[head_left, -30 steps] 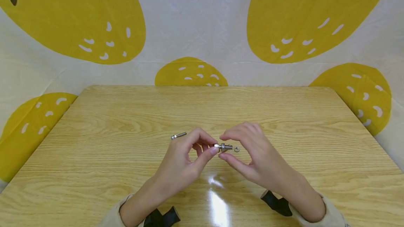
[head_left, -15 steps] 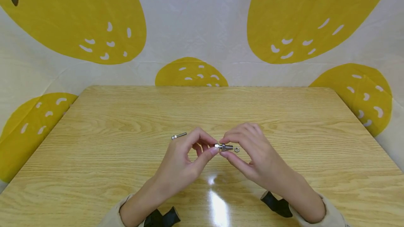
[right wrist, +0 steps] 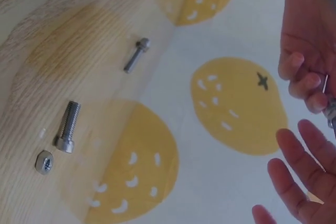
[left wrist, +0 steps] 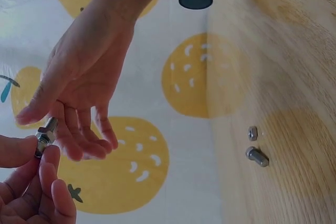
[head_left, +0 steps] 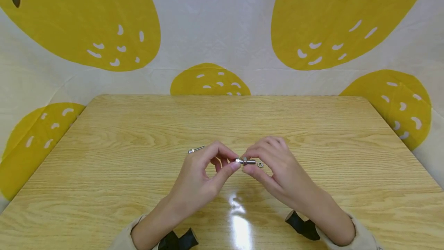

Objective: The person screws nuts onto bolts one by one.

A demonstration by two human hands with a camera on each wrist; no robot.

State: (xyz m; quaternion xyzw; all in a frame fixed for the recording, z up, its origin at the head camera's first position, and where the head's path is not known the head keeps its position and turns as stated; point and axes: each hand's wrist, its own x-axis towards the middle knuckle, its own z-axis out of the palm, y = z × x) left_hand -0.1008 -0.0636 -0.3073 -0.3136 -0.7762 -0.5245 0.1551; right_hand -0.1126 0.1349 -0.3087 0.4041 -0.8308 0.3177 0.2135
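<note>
Near the centre of the head view, the left hand (head_left: 201, 182) pinches a bolt (left wrist: 51, 123) by one end, seemingly its head, thumb against fingertips, so the bolt is held above the table (head_left: 222, 119). A nut (left wrist: 44, 134) sits around its shank. The right hand (head_left: 282, 171), just right of the centre, has hold of nothing that I can see: thumb and fingers stand apart, with a gap between them, near the threaded end. I judge that the step in hand is turning this nut along the thread; whether on or off, I cannot tell. The next move probably calls for the right fingertips to meet on the nut's flats, with a firm left pinch against the turning. Farther out, at the lower left of the right wrist view, a second bolt (right wrist: 67, 127) and a loose nut (right wrist: 41, 162) lie near each other, while a thinner bolt (right wrist: 135, 59) lies higher, left of the centre.
</note>
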